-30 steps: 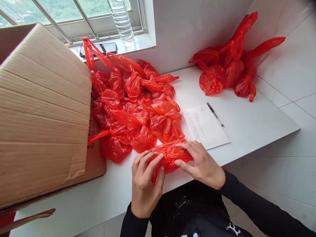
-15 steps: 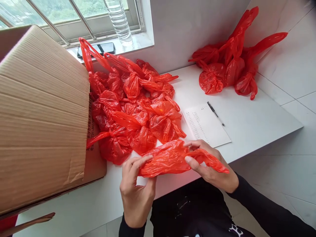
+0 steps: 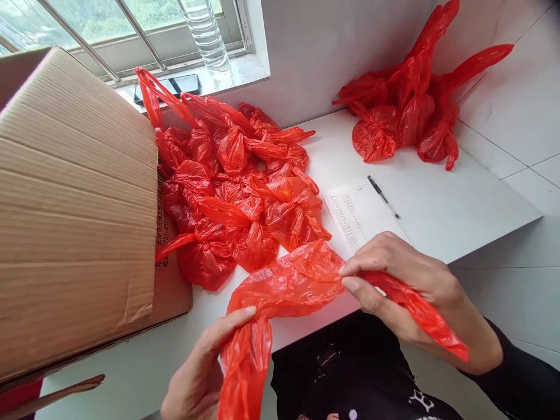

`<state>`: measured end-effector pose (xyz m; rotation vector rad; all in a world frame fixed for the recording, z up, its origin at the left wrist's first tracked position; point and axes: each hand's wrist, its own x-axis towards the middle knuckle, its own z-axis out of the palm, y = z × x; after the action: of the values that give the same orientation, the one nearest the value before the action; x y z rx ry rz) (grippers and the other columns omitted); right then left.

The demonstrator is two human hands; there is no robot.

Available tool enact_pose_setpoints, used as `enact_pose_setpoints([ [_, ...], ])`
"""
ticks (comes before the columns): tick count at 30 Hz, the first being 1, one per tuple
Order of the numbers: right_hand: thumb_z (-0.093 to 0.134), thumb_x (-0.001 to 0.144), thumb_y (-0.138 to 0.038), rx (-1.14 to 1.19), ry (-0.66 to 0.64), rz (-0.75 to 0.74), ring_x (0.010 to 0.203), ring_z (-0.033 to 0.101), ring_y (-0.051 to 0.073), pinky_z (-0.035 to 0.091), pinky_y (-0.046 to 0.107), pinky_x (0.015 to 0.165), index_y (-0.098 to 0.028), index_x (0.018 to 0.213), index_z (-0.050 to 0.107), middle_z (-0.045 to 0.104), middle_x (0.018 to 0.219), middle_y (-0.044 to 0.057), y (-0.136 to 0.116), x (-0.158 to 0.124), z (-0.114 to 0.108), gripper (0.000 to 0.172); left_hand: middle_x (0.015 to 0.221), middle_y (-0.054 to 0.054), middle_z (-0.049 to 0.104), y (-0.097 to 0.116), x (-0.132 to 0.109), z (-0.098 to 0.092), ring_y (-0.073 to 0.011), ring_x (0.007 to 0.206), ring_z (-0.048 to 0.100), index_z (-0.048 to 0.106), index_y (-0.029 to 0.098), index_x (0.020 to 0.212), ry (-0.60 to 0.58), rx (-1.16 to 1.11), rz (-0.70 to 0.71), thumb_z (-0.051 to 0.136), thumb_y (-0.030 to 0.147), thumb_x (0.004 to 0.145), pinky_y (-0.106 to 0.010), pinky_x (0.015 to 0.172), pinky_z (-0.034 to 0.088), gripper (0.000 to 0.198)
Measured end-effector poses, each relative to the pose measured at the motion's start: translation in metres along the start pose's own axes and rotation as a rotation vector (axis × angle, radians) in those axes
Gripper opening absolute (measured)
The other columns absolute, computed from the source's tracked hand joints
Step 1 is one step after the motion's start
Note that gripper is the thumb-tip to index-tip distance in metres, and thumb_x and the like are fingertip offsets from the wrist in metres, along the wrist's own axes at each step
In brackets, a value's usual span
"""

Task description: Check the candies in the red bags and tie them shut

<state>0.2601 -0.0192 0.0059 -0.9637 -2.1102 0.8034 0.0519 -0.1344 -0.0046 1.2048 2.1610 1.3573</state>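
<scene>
A thin red plastic bag [image 3: 291, 286] stretches between my two hands above the front edge of the white table. My left hand [image 3: 199, 364] pinches it with the thumb on top, and one loose end hangs down past the fingers. With thumb and forefinger, my right hand [image 3: 398, 291] grips the other side, and a handle trails across its palm to the right. Just beyond lie several knotted red bags [image 3: 249, 233] in a heap, with their contents hidden.
A large cardboard box [image 3: 79, 216] stands at the left. More red bags [image 3: 409, 116] sit at the back right corner. A printed sheet [image 3: 354, 221] and a black pen [image 3: 383, 197] lie on the table [image 3: 459, 216]. On the windowsill are a phone [image 3: 168, 87] and a clear bottle [image 3: 205, 41].
My hands have moved apart, the right one rightward and the left one down and left. The red bag is pulled out longer, and its left end now hangs down.
</scene>
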Motion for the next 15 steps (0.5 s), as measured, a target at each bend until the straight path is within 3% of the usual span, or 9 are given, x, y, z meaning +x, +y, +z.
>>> enact_pose_setpoints([
  [3,0.064,0.094,-0.022,-0.025,0.018,0.026,0.081,0.064,0.018,0.052,0.033,0.073,-0.027,0.102,0.064,0.066,0.092,0.002,0.001,0.004,-0.007,0.009,0.086,-0.001,0.062,0.002,0.002,0.004,-0.0166,0.072,0.057,0.063,0.027,0.081,0.114,-0.002,-0.105,0.077,0.036,0.073,-0.026,0.057,0.051,0.018],
  [7,0.069,0.092,-0.036,-0.094,-0.220,-0.079,0.078,0.063,0.021,0.052,0.035,0.069,-0.029,0.121,0.064,0.066,0.089,0.003,0.006,0.007,-0.014,0.030,0.080,0.003,0.053,-0.008,0.007,0.013,-0.0114,0.066,0.049,0.055,0.024,0.080,0.134,-0.196,-0.103,0.081,0.031,0.064,-0.022,0.057,0.047,0.031],
  [9,0.063,0.096,-0.029,-0.133,-0.288,-0.121,0.069,0.060,0.020,0.050,0.034,0.063,-0.028,0.107,0.068,0.063,0.078,0.001,0.007,0.010,-0.016,0.013,0.080,0.002,0.054,-0.013,0.008,0.013,-0.0119,0.068,0.051,0.057,0.024,0.082,0.156,-0.248,-0.050,0.080,0.028,0.065,-0.020,0.057,0.047,0.029],
  [11,0.057,0.097,-0.023,-0.141,-0.247,-0.108,0.065,0.058,0.018,0.048,0.032,0.060,-0.027,0.092,0.067,0.062,0.073,0.000,0.006,0.013,-0.015,0.012,0.088,0.001,0.060,-0.015,0.007,0.008,-0.0130,0.073,0.056,0.062,0.025,0.091,0.136,-0.164,-0.048,0.079,0.028,0.069,-0.020,0.060,0.050,0.028],
  [15,0.058,0.098,-0.025,-0.159,-0.037,0.006,0.067,0.059,0.016,0.048,0.030,0.061,-0.026,0.093,0.065,0.065,0.081,0.001,0.005,0.019,-0.013,0.009,0.097,0.000,0.068,-0.016,0.004,-0.007,-0.0156,0.085,0.064,0.069,0.027,0.098,0.060,0.054,-0.017,0.074,0.034,0.077,-0.023,0.080,0.054,0.023],
])
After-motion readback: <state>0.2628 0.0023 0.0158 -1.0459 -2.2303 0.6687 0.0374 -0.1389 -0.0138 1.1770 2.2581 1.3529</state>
